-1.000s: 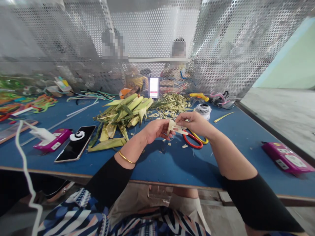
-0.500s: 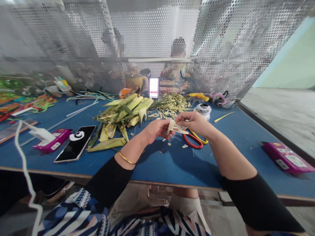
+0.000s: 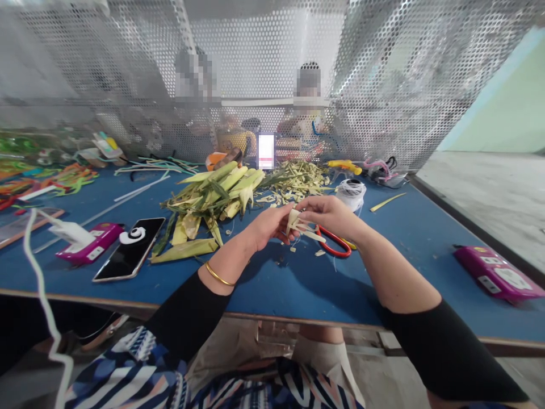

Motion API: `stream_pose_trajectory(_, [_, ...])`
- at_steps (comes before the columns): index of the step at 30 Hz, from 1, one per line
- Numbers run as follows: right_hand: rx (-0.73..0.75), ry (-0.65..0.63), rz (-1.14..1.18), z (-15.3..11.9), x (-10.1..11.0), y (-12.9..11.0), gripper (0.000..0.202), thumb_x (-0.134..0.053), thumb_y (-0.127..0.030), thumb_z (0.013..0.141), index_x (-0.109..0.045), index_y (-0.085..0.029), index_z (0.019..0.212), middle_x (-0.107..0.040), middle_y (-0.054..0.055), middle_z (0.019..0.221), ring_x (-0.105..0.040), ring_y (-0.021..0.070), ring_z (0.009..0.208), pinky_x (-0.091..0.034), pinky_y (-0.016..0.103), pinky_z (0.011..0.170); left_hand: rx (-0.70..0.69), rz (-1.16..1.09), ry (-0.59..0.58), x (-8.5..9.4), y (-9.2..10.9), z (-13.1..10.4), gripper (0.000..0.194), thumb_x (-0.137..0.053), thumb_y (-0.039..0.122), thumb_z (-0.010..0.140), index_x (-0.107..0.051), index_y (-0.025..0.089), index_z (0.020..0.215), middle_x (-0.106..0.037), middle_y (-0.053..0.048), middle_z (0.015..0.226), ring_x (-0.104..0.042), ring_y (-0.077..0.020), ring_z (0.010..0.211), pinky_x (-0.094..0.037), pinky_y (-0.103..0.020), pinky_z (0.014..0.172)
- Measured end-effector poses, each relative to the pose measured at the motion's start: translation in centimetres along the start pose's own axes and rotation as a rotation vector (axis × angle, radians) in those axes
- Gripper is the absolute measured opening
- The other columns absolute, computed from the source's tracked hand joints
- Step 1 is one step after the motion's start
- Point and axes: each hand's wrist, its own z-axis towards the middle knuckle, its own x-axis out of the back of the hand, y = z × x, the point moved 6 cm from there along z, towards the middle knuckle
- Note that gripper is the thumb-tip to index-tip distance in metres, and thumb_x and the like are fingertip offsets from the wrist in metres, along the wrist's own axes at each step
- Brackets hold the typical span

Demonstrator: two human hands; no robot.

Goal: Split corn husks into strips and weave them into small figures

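Between my hands is a pale corn husk piece [image 3: 293, 220], folded at one end, with narrow cut strips trailing to the right. My left hand [image 3: 275, 224] pinches its folded end from the left, fingertips partly hidden behind it. From the right, my right hand [image 3: 317, 213] has thumb and fingers closed on the same piece near its top. Just below my right hand lie scissors with red and yellow handles [image 3: 336, 245], their blades hidden. Small husk scraps [image 3: 319, 253] are scattered on the blue table [image 3: 289, 295] around them.
A heap of corn husks [image 3: 213, 199] lies left of my hands, husk trimmings [image 3: 302, 177] beyond. A spool of white string [image 3: 351, 194] stands right. A phone [image 3: 131, 250] and purple packs [image 3: 498, 272] lie at the sides. A perforated metal screen [image 3: 264, 68] rises behind; people sit beyond it.
My right hand has shifted slightly left and closer over the husk piece, covering more of the scissors' yellow handle. The husk piece has turned, its strips now slanting downward to the right.
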Motion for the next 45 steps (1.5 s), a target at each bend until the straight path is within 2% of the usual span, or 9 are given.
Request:
stream_pose_trajectory(6, [-0.059, -0.080, 0.138, -0.2, -0.3, -0.2, 0.016, -0.064, -0.031, 0.077, -0.068, -0.018, 0.085, -0.069, 0.002, 0.075, -0.061, 0.0152, 0.068, -0.047, 0.029, 0.067, -0.028, 0.098, 0.049, 0.1, 0.0, -0.1, 0.061, -0.045, 0.065, 0.088, -0.066, 0.013, 0.064, -0.059, -0.004, 0.055, -0.051, -0.0103, 0.047, -0.043, -0.023, 0.050])
stream_pose_trajectory(12, [-0.121, -0.078, 0.178, -0.3, -0.6, -0.2, 0.015, -0.066, -0.031, 0.078, -0.069, -0.017, 0.083, -0.071, 0.003, 0.077, -0.063, 0.0157, 0.070, -0.049, 0.031, 0.070, -0.022, 0.135, 0.082, 0.0, -0.2, -0.1, 0.059, -0.044, 0.060, 0.091, -0.062, 0.014, 0.059, -0.057, -0.003, 0.052, -0.050, -0.0092, 0.044, -0.041, -0.022, 0.047])
stream_pose_trajectory(18, [-0.132, -0.037, 0.221, -0.1, 0.0, 0.8, 0.026, -0.075, -0.020, 0.063, -0.066, -0.018, 0.088, -0.065, -0.002, 0.068, -0.059, 0.0130, 0.064, -0.046, 0.027, 0.063, -0.006, 0.100, 0.154, 0.2, -0.1, -0.1, 0.056, -0.044, 0.057, 0.092, -0.062, 0.013, 0.062, -0.059, -0.004, 0.053, -0.050, -0.0098, 0.043, -0.040, -0.022, 0.046])
stream_pose_trajectory(22, [-0.148, 0.036, 0.189, 0.2, 0.3, 1.5, 0.023, -0.074, -0.020, 0.062, -0.065, -0.017, 0.082, -0.064, -0.002, 0.066, -0.058, 0.0126, 0.062, -0.045, 0.027, 0.061, -0.030, 0.049, 0.065, -0.3, 0.2, -0.2, 0.056, -0.043, 0.059, 0.092, -0.063, 0.013, 0.066, -0.061, -0.005, 0.058, -0.052, -0.0100, 0.048, -0.042, -0.022, 0.049])
stream_pose_trajectory(27, [-0.149, 0.132, 0.173, 0.2, 0.8, 1.5, 0.021, -0.072, -0.024, 0.064, -0.064, -0.018, 0.082, -0.066, 0.000, 0.066, -0.059, 0.0140, 0.062, -0.044, 0.028, 0.060, -0.094, 0.059, 0.009, -0.6, 0.6, -0.4, 0.037, -0.056, 0.043, 0.089, -0.064, 0.013, 0.070, -0.060, -0.002, 0.060, -0.051, -0.0086, 0.049, -0.042, -0.022, 0.050])
stream_pose_trajectory(31, [-0.150, 0.060, 0.211, 0.1, 0.3, 1.0, 0.016, -0.067, -0.032, 0.070, -0.066, -0.018, 0.078, -0.066, 0.001, 0.068, -0.058, 0.0132, 0.061, -0.045, 0.029, 0.062, -0.077, 0.113, 0.021, -0.6, 0.6, -0.5, 0.031, -0.056, 0.035, 0.089, -0.066, 0.013, 0.071, -0.058, -0.001, 0.057, -0.049, -0.0079, 0.047, -0.040, -0.022, 0.049])
stream_pose_trajectory(35, [-0.176, 0.035, 0.204, 0.0, 0.2, 0.9, 0.024, -0.065, -0.042, 0.074, -0.064, -0.018, 0.068, -0.060, -0.001, 0.061, -0.054, 0.0123, 0.059, -0.042, 0.028, 0.061, -0.072, 0.163, -0.002, -0.8, 0.4, -0.6, 0.027, -0.060, 0.034, 0.086, -0.067, 0.013, 0.072, -0.058, -0.001, 0.056, -0.050, -0.0082, 0.048, -0.040, -0.021, 0.048])
stream_pose_trajectory(41, [-0.238, -0.034, 0.185, -0.1, -0.6, 1.5, 0.020, -0.070, -0.036, 0.064, -0.061, -0.018, 0.063, -0.056, -0.003, 0.057, -0.047, 0.0111, 0.056, -0.036, 0.027, 0.056, -0.075, 0.244, -0.090, -1.3, 0.0, -0.6, 0.027, -0.067, 0.038, 0.081, -0.068, 0.013, 0.071, -0.061, -0.001, 0.056, -0.052, -0.0088, 0.049, -0.041, -0.022, 0.049])
stream_pose_trajectory(45, [-0.239, -0.004, 0.196, 0.0, -0.7, 1.7, 0.015, -0.066, -0.033, 0.063, -0.061, -0.018, 0.062, -0.054, -0.003, 0.055, -0.042, 0.0101, 0.054, -0.032, 0.026, 0.054, -0.102, 0.271, -0.125, -1.5, 0.0, -0.7, 0.031, -0.070, 0.043, 0.078, -0.067, 0.013, 0.069, -0.061, -0.001, 0.056, -0.051, -0.0087, 0.049, -0.041, -0.022, 0.050])
